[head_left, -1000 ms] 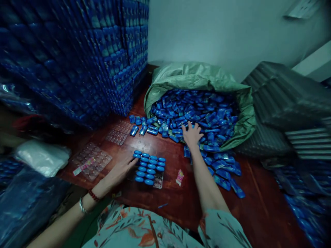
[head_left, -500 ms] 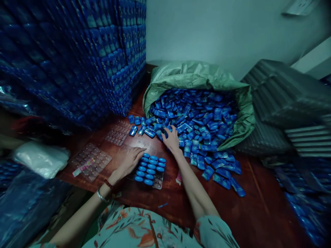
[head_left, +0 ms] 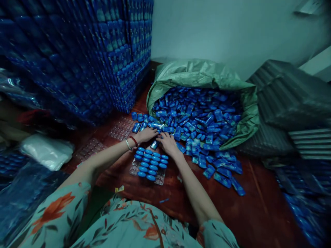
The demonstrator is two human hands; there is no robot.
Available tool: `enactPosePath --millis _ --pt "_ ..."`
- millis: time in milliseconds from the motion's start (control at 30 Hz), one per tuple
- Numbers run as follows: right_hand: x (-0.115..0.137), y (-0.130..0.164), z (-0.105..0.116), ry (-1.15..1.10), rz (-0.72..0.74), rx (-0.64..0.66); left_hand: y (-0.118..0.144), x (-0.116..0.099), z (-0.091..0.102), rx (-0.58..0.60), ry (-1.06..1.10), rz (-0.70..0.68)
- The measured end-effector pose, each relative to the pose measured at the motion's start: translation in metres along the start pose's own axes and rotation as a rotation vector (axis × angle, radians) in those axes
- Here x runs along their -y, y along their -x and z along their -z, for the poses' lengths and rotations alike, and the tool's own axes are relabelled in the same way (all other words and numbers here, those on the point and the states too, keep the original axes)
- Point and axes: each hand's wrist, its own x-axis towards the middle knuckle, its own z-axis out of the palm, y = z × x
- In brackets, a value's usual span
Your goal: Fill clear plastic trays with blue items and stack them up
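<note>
My left hand (head_left: 148, 134) reaches across to the front edge of a heap of small glossy blue packs (head_left: 198, 120), fingers closed down on one. Beside it, my right hand (head_left: 168, 144) has bent fingers gripping a pack at the same spot. The fingertips of both hands nearly meet, partly hiding what they hold. One dark blue pack (head_left: 154, 144) lies just below, between the hands. Nearer me is a clear plastic tray (head_left: 133, 169) with rows of blue oval pieces (head_left: 152, 167) standing in it; some cells at its left and lower right hold none.
A green woven sack (head_left: 207, 74) lies open, spilling the packs onto the red-brown table (head_left: 207, 206). More clear trays (head_left: 120, 128) lie at left, near white plastic bags (head_left: 48, 151). Tall stacks of blue packs (head_left: 124, 51) rise at left; grey stacked trays (head_left: 292, 93) stand at right.
My left hand has left the tray's edge and moved up and right to the packs. My right hand has shifted slightly down and left. The tray's left cells are now uncovered.
</note>
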Motion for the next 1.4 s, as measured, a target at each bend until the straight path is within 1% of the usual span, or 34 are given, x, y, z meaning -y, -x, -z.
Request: enactPosePath --millis 67,133,167,233,300,367,400,433,500,533,600,667,733,800,900,1000,1133,1200,1267,1333,1400 --pt "0.001 -0.01 -0.001 -0.053 0.102 0.035 -0.001 0.001 0.006 0.0 0.012 0.0" --pt "-0.001 -0.015 -0.002 -0.094 0.124 0.035 0.009 0.004 0.016 -0.025 0.017 0.029" --pt "-0.003 -0.015 -0.001 -0.112 0.121 0.027 0.018 0.005 0.023 -0.06 0.023 0.056" --pt "-0.007 -0.003 0.002 -0.157 0.103 -0.005 0.048 0.004 0.035 -0.211 0.086 0.129" --pt "-0.01 0.023 0.009 -0.301 0.05 -0.09 0.091 -0.003 0.044 -0.435 0.231 0.216" --pt "-0.01 0.059 0.016 -0.576 -0.038 -0.212 0.14 -0.018 0.047 -0.566 0.39 0.306" --pt "-0.009 0.079 0.02 -0.7 -0.081 -0.246 0.163 -0.027 0.047 -0.581 0.451 0.39" --pt "-0.006 0.099 0.023 -0.793 -0.109 -0.238 0.183 -0.037 0.045 -0.583 0.488 0.45" --pt "0.001 0.132 0.027 -0.875 -0.154 -0.181 0.213 -0.057 0.037 -0.561 0.52 0.486" --pt "0.006 0.143 0.027 -0.879 -0.173 -0.166 0.222 -0.066 0.033 -0.544 0.523 0.479" --pt "0.017 0.156 0.023 -0.836 -0.184 -0.174 0.226 -0.079 0.023 -0.527 0.511 0.454" --pt "0.029 0.158 0.015 -0.756 -0.151 -0.224 0.218 -0.086 0.015 -0.52 0.485 0.424" --pt "0.041 0.154 0.005 -0.646 -0.084 -0.259 0.207 -0.086 0.009 -0.48 0.449 0.368" --pt "0.051 0.151 -0.005 -0.488 -0.041 -0.262 0.199 -0.083 0.008 -0.39 0.403 0.302" --pt "0.062 0.149 -0.009 -0.216 -0.016 -0.182 0.195 -0.077 0.011 -0.268 0.328 0.217" --pt "0.069 0.144 -0.002 -0.06 0.015 -0.07 0.194 -0.075 0.016 -0.221 0.302 0.148" --pt "0.073 0.13 0.01 -0.006 0.048 0.075 0.192 -0.078 0.018 -0.221 0.292 0.134" --pt "0.072 0.127 0.011 -0.015 0.046 0.09 0.191 -0.08 0.016 -0.21 0.287 0.14" --pt "0.072 0.128 0.005 -0.03 0.019 0.047 0.19 -0.083 0.011 -0.206 0.305 0.14" --pt "0.072 0.133 -0.003 -0.049 -0.018 -0.027 0.189 -0.086 0.006 -0.226 0.325 0.157" --pt "0.07 0.138 -0.012 -0.083 -0.02 -0.108 0.188 -0.088 0.004 -0.238 0.319 0.185"
